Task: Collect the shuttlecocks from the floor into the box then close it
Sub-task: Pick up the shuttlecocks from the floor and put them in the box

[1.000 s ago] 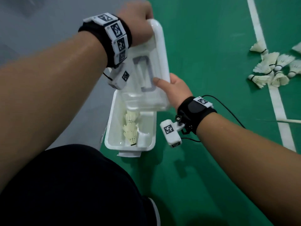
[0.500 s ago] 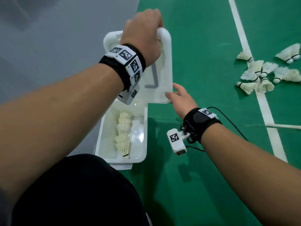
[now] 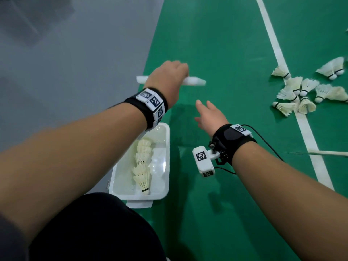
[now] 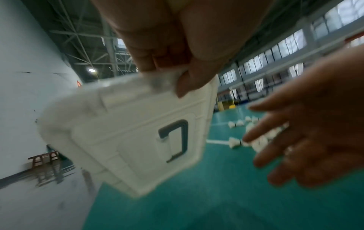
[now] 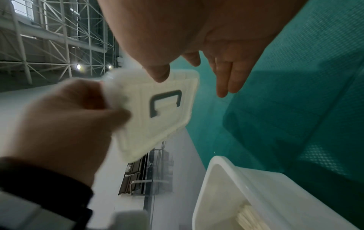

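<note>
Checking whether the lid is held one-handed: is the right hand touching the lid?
Apart. In the head view the right hand hangs open below the lid, green floor showing between them; only the left hand grips it.

The box [image 3: 165,159] lies open on the floor with its mouth uncovered, though the left forearm crosses above its far end and a row of nested shuttlecocks [image 3: 142,166] fills the middle, leaving bare room along both long walls. The lid [image 4: 126,137], gripped at one edge by the left hand [image 3: 167,76], hangs in the air beyond the box and blocks that side. Between the spread right hand [image 3: 209,115] and the loose shuttlecocks on the floor [image 3: 301,93] there is only bare green floor [image 3: 235,63] and a white line [image 3: 308,136].
</note>
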The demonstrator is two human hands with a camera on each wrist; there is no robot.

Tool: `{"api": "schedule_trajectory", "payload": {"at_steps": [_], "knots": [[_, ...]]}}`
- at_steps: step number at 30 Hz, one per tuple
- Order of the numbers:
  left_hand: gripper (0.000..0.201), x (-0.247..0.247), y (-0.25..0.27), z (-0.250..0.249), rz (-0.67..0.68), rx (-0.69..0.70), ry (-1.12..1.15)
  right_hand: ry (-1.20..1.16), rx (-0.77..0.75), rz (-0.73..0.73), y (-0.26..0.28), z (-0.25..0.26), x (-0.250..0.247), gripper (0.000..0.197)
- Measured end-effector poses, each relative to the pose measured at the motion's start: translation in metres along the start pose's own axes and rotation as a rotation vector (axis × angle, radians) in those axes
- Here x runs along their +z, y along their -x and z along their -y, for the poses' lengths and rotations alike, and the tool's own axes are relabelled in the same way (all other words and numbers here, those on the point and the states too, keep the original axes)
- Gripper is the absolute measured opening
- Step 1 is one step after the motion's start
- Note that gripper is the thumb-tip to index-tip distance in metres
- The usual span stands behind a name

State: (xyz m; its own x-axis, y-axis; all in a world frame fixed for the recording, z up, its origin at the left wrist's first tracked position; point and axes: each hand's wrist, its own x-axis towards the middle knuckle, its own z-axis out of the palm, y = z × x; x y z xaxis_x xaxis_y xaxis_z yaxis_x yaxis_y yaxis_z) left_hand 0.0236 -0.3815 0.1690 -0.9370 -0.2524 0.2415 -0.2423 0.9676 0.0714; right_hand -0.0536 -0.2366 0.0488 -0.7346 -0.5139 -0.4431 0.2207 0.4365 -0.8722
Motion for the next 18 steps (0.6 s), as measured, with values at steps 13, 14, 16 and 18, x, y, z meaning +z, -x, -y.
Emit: {"api": "schedule_trajectory", "payload": {"at_steps": [13, 14, 16, 18], "knots": [[0.04, 0.095, 0.013, 0.01, 0.722, -0.145, -0.228, 0.005, 0.009, 0.026, 0.026, -0.001, -0.018, 0.054], [0.041, 0.095, 0.01, 0.003, 0.722, -0.139, -0.217, 0.009, 0.01, 0.018, 0.026, -0.003, -0.022, 0.05], [0.038, 0.096, 0.001, -0.014, 0.715, -0.104, -0.204, 0.018, 0.014, -0.002, 0.026, -0.006, -0.032, 0.042], [0.036, 0.097, -0.008, -0.034, 0.716, -0.068, -0.189, 0.024, 0.015, -0.027, 0.025, -0.011, -0.045, 0.033]]}}
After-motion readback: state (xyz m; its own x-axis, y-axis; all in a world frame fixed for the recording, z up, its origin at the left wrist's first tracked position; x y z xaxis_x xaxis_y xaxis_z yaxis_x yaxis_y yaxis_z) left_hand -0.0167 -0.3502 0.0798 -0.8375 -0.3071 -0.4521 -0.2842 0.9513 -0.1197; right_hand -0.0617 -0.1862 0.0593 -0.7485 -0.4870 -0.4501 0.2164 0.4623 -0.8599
